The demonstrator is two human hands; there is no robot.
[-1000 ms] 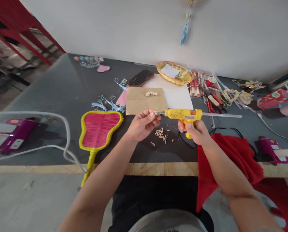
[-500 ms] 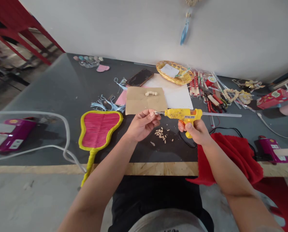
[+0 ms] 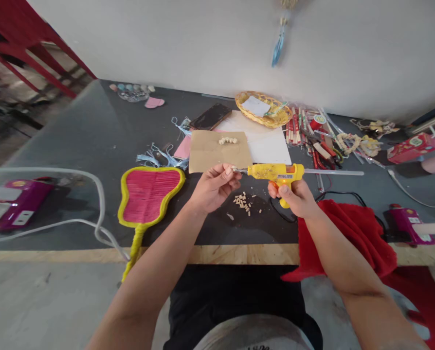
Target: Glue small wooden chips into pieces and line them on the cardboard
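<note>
Both forearms reach forward over the dark table (image 3: 104,131) and converge near its middle. The left hand (image 3: 217,188) is turned inward, thumb and forefinger pinching a small pale piece (image 3: 234,168), the other fingers curled. The right hand (image 3: 295,198) is wrapped around the handle of a yellow glue gun (image 3: 276,172), held level above the table, its nozzle pointing at the left fingertips. A translucent glue stick (image 3: 336,172) extends from its rear. Loose pale bits (image 3: 243,201) lie on the table below, between the hands.

The wicker basket (image 3: 239,103) by the wall holds a white paper (image 3: 256,106) and a greenish item that is hard to identify. A clear container (image 3: 133,96) at the far left holds round-topped coloured items.

The pinched piece is largely covered by the fingers; contact with the nozzle cannot be confirmed, nor whether the trigger is pressed. The hanging ornament (image 3: 278,46) is cut off at the top edge.
</note>
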